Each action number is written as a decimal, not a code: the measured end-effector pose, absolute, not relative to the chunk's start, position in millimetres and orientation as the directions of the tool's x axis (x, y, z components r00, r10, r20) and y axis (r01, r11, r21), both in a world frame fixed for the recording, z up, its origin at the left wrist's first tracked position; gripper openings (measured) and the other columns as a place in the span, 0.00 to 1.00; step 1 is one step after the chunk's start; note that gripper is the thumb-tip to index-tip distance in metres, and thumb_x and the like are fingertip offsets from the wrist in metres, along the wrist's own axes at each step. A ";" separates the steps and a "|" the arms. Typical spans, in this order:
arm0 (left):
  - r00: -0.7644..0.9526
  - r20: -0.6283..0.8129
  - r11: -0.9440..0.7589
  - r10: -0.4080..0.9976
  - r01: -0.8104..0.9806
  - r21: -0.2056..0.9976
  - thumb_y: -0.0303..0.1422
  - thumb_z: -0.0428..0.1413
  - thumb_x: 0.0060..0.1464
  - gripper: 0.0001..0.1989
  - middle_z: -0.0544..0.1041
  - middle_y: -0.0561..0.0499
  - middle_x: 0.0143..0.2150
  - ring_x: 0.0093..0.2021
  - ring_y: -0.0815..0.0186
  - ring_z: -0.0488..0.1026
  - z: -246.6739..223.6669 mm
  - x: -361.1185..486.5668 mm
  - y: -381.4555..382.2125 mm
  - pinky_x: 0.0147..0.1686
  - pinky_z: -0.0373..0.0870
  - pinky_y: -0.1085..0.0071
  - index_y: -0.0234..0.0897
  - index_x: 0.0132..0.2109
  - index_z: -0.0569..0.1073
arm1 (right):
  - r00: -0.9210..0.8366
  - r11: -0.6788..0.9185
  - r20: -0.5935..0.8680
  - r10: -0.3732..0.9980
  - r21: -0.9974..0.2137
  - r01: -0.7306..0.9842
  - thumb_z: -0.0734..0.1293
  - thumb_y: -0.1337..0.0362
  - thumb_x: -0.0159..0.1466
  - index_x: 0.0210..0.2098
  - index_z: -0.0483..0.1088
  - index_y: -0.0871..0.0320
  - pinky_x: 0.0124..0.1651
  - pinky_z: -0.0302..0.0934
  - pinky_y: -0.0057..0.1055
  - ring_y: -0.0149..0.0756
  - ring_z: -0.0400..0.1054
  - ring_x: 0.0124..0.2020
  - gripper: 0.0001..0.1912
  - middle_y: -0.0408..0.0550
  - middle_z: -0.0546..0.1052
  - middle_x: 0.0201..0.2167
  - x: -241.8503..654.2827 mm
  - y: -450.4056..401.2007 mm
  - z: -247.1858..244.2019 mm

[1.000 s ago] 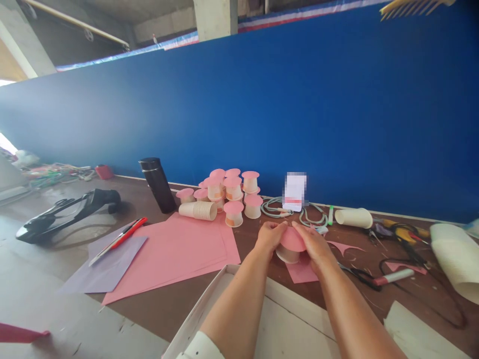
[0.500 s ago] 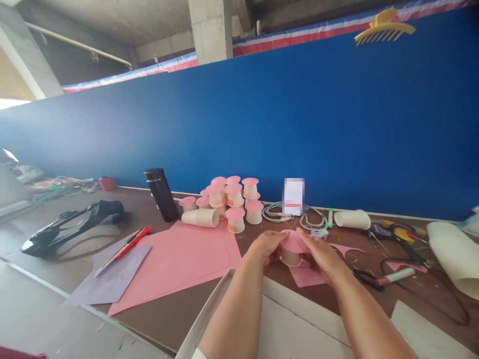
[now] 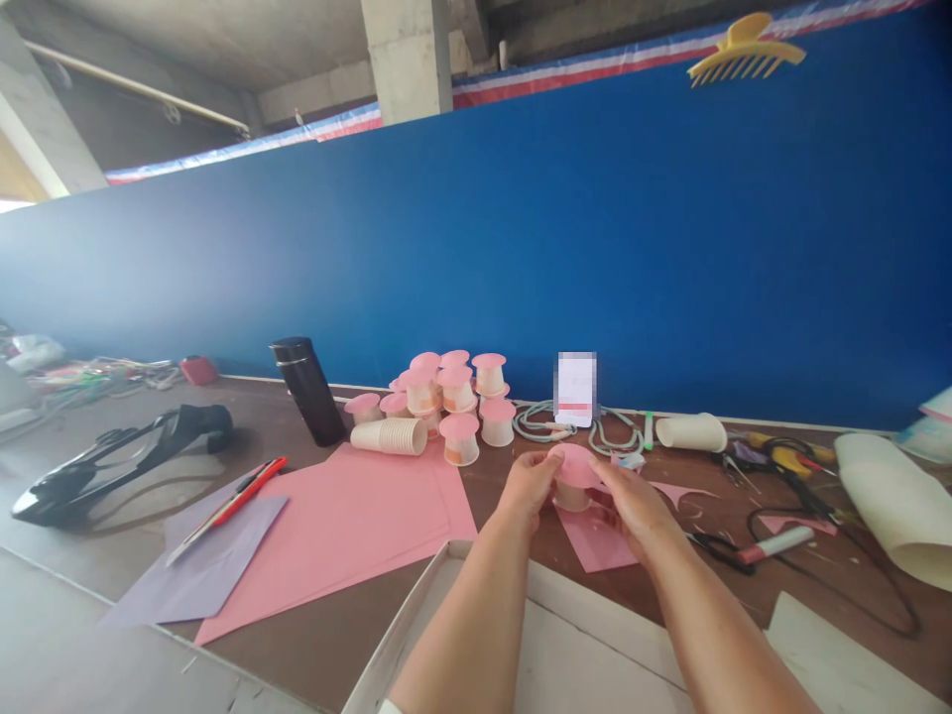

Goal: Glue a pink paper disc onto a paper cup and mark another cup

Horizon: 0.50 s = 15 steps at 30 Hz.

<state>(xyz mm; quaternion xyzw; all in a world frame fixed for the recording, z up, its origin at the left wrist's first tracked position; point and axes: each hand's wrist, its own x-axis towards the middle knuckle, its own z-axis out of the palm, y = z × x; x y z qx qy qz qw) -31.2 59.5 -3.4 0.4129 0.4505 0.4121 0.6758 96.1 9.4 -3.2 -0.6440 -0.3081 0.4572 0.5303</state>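
Observation:
A paper cup topped with a pink paper disc [image 3: 575, 466] is held between both hands above the brown table. My left hand [image 3: 530, 484] grips its left side, thumb at the disc's edge. On the other side, my right hand [image 3: 629, 501] has its thumb on the disc and its fingers around the cup. Under the cup lies a piece of pink paper [image 3: 595, 543]. Farther back to the left stands a group of similar pink-topped cups [image 3: 459, 426], some stacked. A nested row of plain cups [image 3: 388, 436] lies on its side beside them.
Large pink sheets [image 3: 357, 516], a purple sheet [image 3: 223, 575] and a red cutter [image 3: 245, 498] lie left. A black bottle [image 3: 308, 392] stands behind. A white box [image 3: 416, 615] is in front; scissors [image 3: 721, 547], a glue stick [image 3: 780, 544] and cables lie right.
The view has shifted slightly to the right. Both hands still hold the pink-topped cup, which now shows slightly higher, with the right fingers lower at its side.

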 end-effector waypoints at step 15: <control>0.278 -0.305 0.351 0.911 -0.135 0.927 0.34 0.61 0.50 0.13 0.72 0.52 0.28 0.24 0.74 0.63 1.8 -34.9 55.9 0.25 0.59 0.77 0.32 0.41 0.73 | 0.331 -0.218 -0.239 0.913 -0.971 -0.102 0.70 0.55 0.52 0.42 0.71 0.56 0.21 0.58 0.25 0.40 0.74 0.36 0.19 0.52 0.79 0.39 99.6 8.1 -6.6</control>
